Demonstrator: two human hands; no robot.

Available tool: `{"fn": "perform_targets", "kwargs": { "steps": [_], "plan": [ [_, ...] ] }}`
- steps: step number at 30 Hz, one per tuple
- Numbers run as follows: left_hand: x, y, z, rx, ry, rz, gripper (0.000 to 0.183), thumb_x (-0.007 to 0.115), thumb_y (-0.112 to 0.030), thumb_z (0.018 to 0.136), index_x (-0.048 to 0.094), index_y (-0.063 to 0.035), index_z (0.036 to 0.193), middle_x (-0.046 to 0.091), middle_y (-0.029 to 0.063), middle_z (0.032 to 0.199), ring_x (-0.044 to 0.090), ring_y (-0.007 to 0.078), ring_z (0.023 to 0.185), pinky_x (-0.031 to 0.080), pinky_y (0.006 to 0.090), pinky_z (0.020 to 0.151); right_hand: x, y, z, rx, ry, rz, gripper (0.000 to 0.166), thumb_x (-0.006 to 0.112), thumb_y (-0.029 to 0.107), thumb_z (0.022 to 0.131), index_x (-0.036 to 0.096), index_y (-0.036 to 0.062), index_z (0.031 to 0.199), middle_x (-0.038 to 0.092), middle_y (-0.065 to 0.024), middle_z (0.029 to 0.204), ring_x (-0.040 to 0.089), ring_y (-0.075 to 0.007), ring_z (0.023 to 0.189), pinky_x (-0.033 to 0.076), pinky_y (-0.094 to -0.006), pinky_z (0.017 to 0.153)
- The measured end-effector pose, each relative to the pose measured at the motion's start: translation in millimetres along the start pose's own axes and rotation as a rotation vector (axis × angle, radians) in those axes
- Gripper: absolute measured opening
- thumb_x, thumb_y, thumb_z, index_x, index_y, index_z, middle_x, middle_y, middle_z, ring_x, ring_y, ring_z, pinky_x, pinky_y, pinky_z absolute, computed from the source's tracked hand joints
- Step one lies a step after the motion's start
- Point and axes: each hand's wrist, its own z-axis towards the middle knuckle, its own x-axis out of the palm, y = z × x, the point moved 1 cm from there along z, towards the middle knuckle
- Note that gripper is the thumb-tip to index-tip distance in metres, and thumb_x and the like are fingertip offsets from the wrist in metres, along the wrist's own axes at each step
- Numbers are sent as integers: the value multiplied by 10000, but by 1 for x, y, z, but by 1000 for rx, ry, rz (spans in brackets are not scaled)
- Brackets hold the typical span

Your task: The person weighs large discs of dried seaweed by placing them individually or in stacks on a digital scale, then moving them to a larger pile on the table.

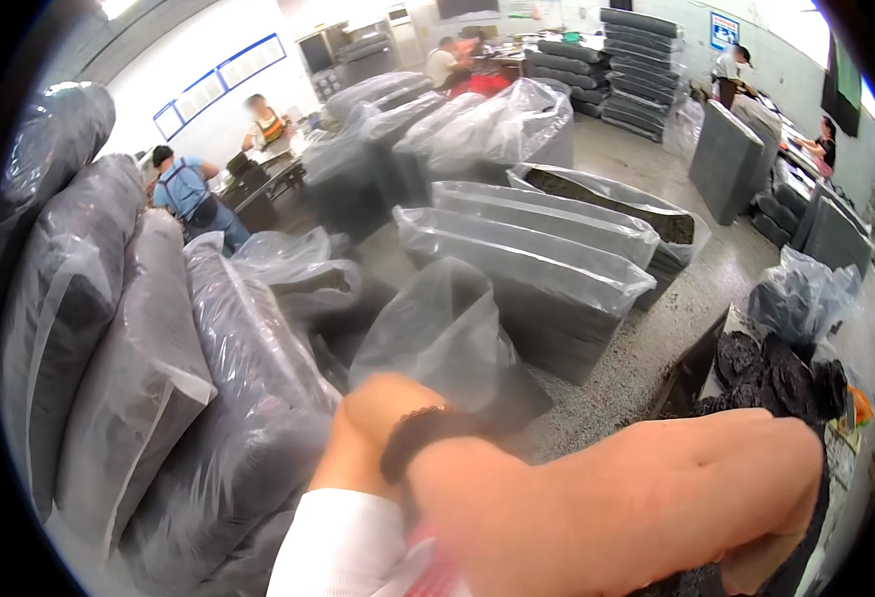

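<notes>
My left hand (631,492) is very close to the camera, bent downward at the lower right. A black elastic band (426,440) circles the arm, and a white ribbed sleeve (340,545) covers the part nearest me. The fingers are mostly hidden, so I cannot see whether they hold anything. Dark crumpled material (773,377) lies beyond this hand on a bench at the right. My right hand is out of view. Before me stands an open, clear plastic bag (430,328) around a dark grey block, partly covered by my arm.
Tall plastic-wrapped grey bundles (131,358) lean along the left. Bagged grey slabs (534,276) stand on the speckled floor (601,388) ahead. A stack of dark bundles (639,74) rises at the back. Several people work at tables, including a person in blue (191,186).
</notes>
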Motion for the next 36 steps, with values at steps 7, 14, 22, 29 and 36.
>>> {"fn": "perform_targets", "kwargs": {
  "steps": [7,14,22,29,36],
  "plan": [
    [-16,-16,-12,-6,-63,-57,231,657,-122,840,448,-27,850,499,63,817,489,128,695,417,248,633,20,-12,3,12,224,213,642,758,168,801,392,-49,1282,527,-175,1189,546,-277,1014,468,-397,886],
    [-92,16,-50,-212,1,87,257,614,-176,905,400,-33,912,501,94,915,483,141,766,437,276,723,31,5,-7,27,139,298,540,712,73,821,419,-19,1265,532,-154,1188,553,-277,1015,490,-388,873],
    [-162,111,-273,-870,-396,851,212,616,-228,869,590,-39,959,598,109,872,580,215,816,472,351,757,30,56,-24,-212,310,-104,349,627,97,881,570,-92,1168,614,-200,1171,588,-321,1010,461,-360,893],
    [-152,109,-273,-715,-215,1192,107,609,-148,849,580,-57,896,597,107,844,596,296,809,481,387,725,54,-7,7,122,71,-183,800,735,322,816,285,-5,1393,409,-193,1344,504,-327,1141,472,-437,953],
    [-140,98,-285,-630,148,1416,77,599,-172,844,559,-115,878,564,23,780,582,216,760,446,345,663,78,-12,7,174,24,-359,1063,747,479,760,104,32,1480,263,-199,1457,331,-370,1315,330,-509,1074]
  ]
}}
